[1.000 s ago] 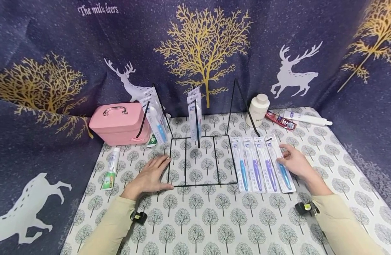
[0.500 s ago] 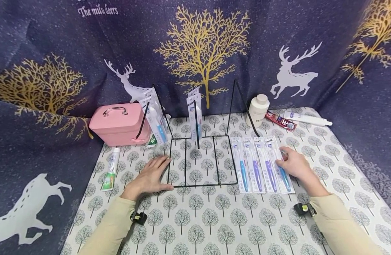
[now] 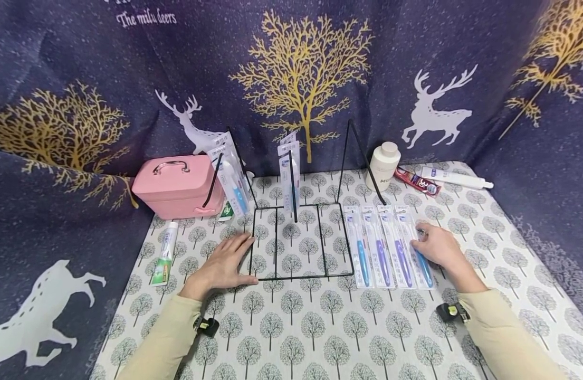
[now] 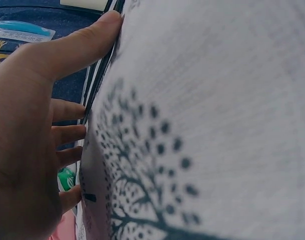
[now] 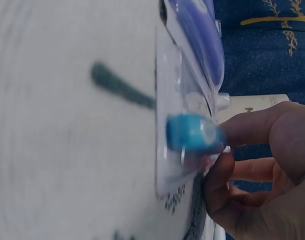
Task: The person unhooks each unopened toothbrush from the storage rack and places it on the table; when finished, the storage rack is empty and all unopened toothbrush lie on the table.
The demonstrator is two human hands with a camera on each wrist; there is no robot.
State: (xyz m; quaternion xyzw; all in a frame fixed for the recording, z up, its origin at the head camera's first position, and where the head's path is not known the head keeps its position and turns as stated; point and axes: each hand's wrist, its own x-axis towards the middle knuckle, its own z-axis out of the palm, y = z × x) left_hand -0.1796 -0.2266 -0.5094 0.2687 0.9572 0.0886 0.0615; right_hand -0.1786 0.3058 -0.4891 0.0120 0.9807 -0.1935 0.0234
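Observation:
My left hand (image 3: 222,264) lies open at the left side of a black wire display rack (image 3: 300,277), its fingertips at the side wire and its thumb near the front corner. In the left wrist view the fingers (image 4: 67,134) look nearly straight, holding nothing. My right hand (image 3: 440,245) pinches the right edge of a packaged blue toothbrush (image 3: 422,269) on the table. In the right wrist view the thumb touches the pack over the blue handle (image 5: 190,132). Beside it lie two packaged purple toothbrushes (image 3: 403,264) and a packaged turquoise toothbrush (image 3: 363,264), side by side.
Packaged toothbrushes (image 3: 235,182) hang on the rack's left arm, others (image 3: 287,169) on its middle arm. A pink case (image 3: 174,184) and a green-white toothpaste tube (image 3: 164,256) stand left. Behind right are a cream bottle (image 3: 383,166), a red pack (image 3: 417,182) and a white tube (image 3: 455,177).
My right hand has slid the blue toothbrush pack leftward, closing the gap to the purple one and straightening its tilt. The left hand has stayed in place.

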